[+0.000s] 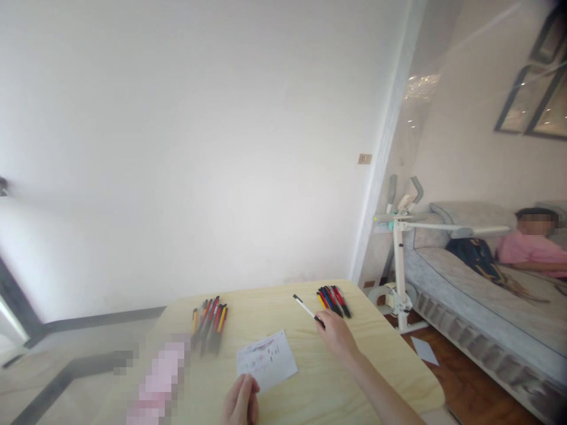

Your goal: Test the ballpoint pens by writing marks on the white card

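The right hand [335, 332] grips a white, black-ended pen [305, 307]; the left hand [241, 400], curled, contents indeterminable, likely steadies a marked white paper sheet [275, 365].

You've got a bright, slightly hazy pic: wall [248, 165] glows palest mid-frame, greyer up top. Glints show on the glossy panel [423, 87] & in the frames [517, 97], upper R; extreme top-R corner's near black. L pens [213, 313] smear at their lower ends; pixel blocks hide a pink patch [159, 378] & a person's face [534, 225]. Wide-angle stretch slants your R edge.
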A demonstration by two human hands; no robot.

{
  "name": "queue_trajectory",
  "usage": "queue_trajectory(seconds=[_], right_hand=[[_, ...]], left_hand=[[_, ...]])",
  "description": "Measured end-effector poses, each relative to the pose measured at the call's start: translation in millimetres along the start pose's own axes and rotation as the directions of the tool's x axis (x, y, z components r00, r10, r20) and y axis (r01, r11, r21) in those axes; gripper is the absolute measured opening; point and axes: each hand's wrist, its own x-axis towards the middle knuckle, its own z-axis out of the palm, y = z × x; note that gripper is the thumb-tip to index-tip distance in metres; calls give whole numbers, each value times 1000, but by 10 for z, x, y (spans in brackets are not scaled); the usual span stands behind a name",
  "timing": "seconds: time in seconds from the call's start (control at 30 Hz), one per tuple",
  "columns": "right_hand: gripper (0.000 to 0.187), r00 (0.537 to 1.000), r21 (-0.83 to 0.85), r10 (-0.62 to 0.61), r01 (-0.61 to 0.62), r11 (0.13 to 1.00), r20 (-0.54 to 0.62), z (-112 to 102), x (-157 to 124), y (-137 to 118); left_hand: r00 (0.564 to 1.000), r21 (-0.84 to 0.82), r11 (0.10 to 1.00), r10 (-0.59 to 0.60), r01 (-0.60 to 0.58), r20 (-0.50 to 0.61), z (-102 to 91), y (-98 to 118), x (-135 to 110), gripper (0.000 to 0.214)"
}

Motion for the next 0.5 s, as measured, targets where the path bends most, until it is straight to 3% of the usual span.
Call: queue_trajectory(seconds=[0.1,0.23,0.37,0.5], right_hand=[[18,999,-41,35,-35,999,-4,13,59,99],[17,998,-89,63,-62,994,3,45,100,172],[19,997,-128,81,-78,989,18,85,117,194],[21,994,-163,107,-101,982,30,126,134,204]], left_hand=[[1000,-22,1000,-6,6,-31,-4,-56,23,48],[1000,-21,1000,-12,12,11,-28,-102,46,48],[1000,-5,1000,2,-2,-7,-35,-83,36,48],[998,-19,999,-28,29,47,-50,-44,20,47]])
